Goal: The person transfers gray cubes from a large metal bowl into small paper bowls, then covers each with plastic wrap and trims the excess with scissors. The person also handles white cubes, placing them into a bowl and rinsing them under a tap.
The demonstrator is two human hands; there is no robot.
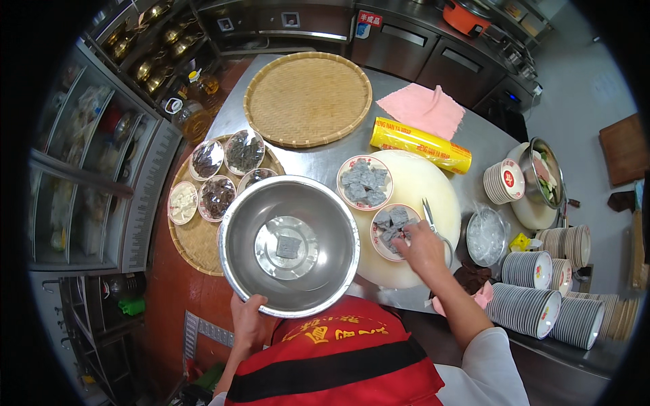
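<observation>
My left hand (248,317) grips the near rim of a large stainless steel mixing bowl (325,284), its thumb over the edge. One grey, rough-textured food piece (288,247) lies at the bottom of that bowl. Over a small patterned plate (382,249), my right hand (424,248) reaches down with its fingertips at several grey food pieces (391,234); whether it pinches one is hidden. Just beyond stands a second plate (341,195) heaped with similar grey pieces (363,181). Scissors (429,215) lie on the round white cutting board (431,188), partly behind my right hand.
A flat bamboo tray (310,99) lies at the table's far side. Another bamboo tray (195,248) carries several film-covered food dishes (217,198). Boxed cling wrap (419,145) and a pink cloth (424,109) lie beyond the board. Stacked plates (523,309) line the right side.
</observation>
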